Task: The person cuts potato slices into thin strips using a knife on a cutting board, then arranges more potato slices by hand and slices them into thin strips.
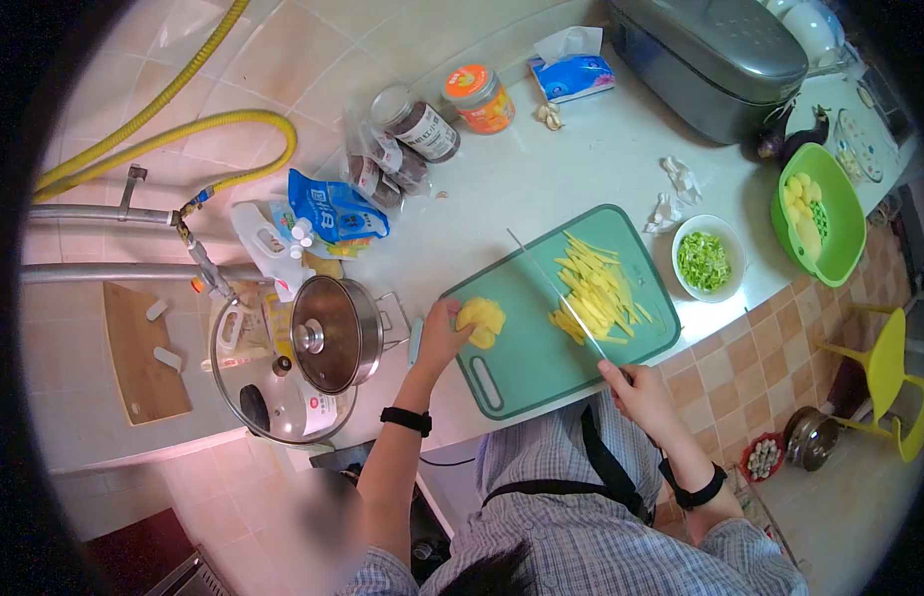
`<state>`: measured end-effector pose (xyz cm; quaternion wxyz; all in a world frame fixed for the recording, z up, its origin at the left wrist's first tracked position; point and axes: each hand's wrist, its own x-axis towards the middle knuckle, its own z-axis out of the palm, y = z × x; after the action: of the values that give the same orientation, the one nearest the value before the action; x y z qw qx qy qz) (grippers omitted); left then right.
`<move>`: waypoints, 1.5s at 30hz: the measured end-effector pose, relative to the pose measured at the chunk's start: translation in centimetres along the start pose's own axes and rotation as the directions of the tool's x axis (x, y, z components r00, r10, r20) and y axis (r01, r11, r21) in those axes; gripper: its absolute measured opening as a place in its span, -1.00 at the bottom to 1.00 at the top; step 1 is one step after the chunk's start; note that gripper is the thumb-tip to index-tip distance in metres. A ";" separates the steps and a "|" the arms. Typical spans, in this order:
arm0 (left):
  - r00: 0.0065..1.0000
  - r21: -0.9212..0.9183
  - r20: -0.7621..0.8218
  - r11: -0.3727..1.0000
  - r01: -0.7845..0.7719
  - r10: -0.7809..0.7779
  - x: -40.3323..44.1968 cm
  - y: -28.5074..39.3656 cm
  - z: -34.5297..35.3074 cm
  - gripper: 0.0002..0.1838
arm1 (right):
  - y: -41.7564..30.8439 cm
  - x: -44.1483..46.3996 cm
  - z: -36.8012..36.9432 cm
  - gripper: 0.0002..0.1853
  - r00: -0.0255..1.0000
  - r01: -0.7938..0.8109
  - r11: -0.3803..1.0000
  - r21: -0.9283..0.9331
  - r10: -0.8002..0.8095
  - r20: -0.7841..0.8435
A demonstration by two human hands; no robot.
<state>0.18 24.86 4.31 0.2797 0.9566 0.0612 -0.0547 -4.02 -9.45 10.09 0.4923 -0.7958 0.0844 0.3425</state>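
Note:
On the left part of the green cutting board (527,372), my left hand (442,333) has its fingers on a small stack of yellow potato slices (482,322). My right hand (636,392) is closed round the handle of a knife (556,293), whose blade points up and to the left across the board. Yellow potato strips (598,288) lie in a pile on the board's right side, partly beside and behind the blade. A gap of bare board separates the slices from the knife.
A white bowl of chopped greens (703,260) and a green basket (845,219) stand to the right. Leftward is a lidded pot (338,335). Jars (422,127), a tissue pack (571,77) and a grey appliance (715,60) line the back.

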 end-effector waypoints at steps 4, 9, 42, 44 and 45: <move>0.996 -0.097 0.075 0.994 0.054 -0.047 -0.2 0.1 -0.2 -0.64 | -0.7 -0.2 -0.3 -0.32 0.995 -0.086 0.993 0.083 0.082 0.055; 0.995 -0.192 0.093 0.980 0.049 -0.032 -0.9 1.2 -0.2 -0.66 | -0.4 0.0 -0.1 -0.48 0.998 0.068 0.974 0.215 -0.066 -0.016; 0.990 -0.190 -0.091 0.978 0.086 -0.105 -0.1 -1.3 0.1 -0.66 | 0.3 -0.4 0.2 -0.54 0.991 0.132 0.973 0.189 -0.126 -0.046; 0.997 -0.055 -0.041 0.997 0.058 -0.060 -0.1 -0.6 0.0 -0.64 | 0.0 -0.8 -0.1 -0.52 0.988 0.151 0.976 0.157 -0.145 -0.051; 0.988 0.103 -0.150 0.994 -0.018 0.034 -0.1 -0.1 0.0 -0.63 | -0.2 -0.9 -0.3 -0.53 0.991 0.132 0.985 0.111 -0.128 -0.038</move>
<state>0.01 24.93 4.22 0.2259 0.9717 0.0669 0.0188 -4.49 -9.82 10.89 0.5566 -0.7754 0.0590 0.2922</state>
